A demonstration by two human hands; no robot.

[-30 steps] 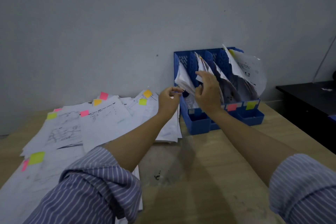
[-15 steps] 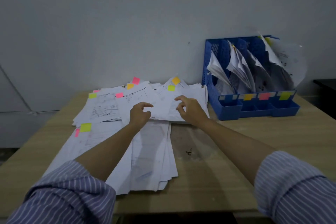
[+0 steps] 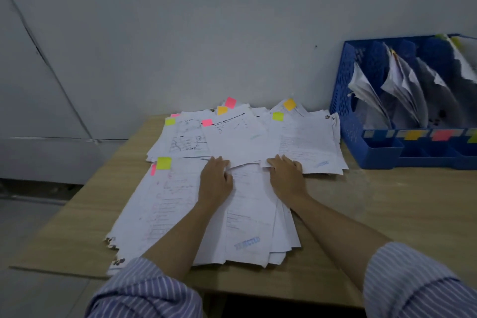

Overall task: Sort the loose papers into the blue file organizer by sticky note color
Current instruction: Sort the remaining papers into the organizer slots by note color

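Note:
Loose papers [image 3: 185,204] with pink, orange and green sticky notes lie spread over the wooden table [image 3: 392,204]. My left hand [image 3: 215,181] pinches the near edge of a sheet with a pink note [image 3: 206,122]. Beside it, my right hand [image 3: 285,175] rests with its fingers spread on the near edge of a sheet with a green note [image 3: 278,116]. The blue file organizer [image 3: 344,111] stands at the right against the wall. Sorted papers fill its slots, which carry orange [image 3: 413,134], pink [image 3: 442,134] and green labels. Its right end is cut off by the frame.
A grey wall runs close behind the papers and the organizer. The table's left edge [image 3: 85,188] drops to the floor. Bare wood shows between the papers and the organizer and along the near right of the table.
Both hands left the organizer's slots, came left and down to the paper pile, and now touch two top sheets. The view swung left, so the organizer sits at the right edge.

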